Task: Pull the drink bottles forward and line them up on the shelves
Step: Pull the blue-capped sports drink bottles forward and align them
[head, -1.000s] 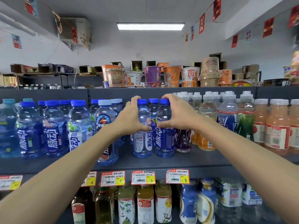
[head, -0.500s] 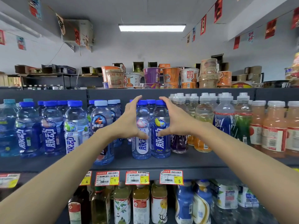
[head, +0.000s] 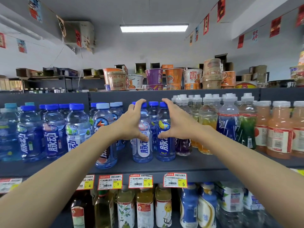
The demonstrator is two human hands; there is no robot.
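Observation:
Two blue-capped drink bottles stand side by side at the middle of the dark grey shelf (head: 164,167). My left hand (head: 130,124) grips the white-labelled bottle (head: 142,149) from its left, with fingers up by the cap and the thumb across the label. My right hand (head: 178,124) grips the blue-labelled bottle (head: 165,148) from its right in the same way. More blue-capped bottles stand behind the pair. A bottle with a lightning label (head: 105,145) stands a little further forward, to the left.
Rows of blue bottles (head: 52,134) fill the shelf's left, with white-capped clear bottles (head: 228,125) and pink-orange bottles (head: 279,134) on its right. Price tags (head: 141,181) line the shelf edge. The lower shelf holds other bottles (head: 144,209). Noodle cups (head: 154,76) stand on top.
Both hands stay on the same two bottles. My fingers loosened briefly, then curled back round by the caps. The view has drifted slightly.

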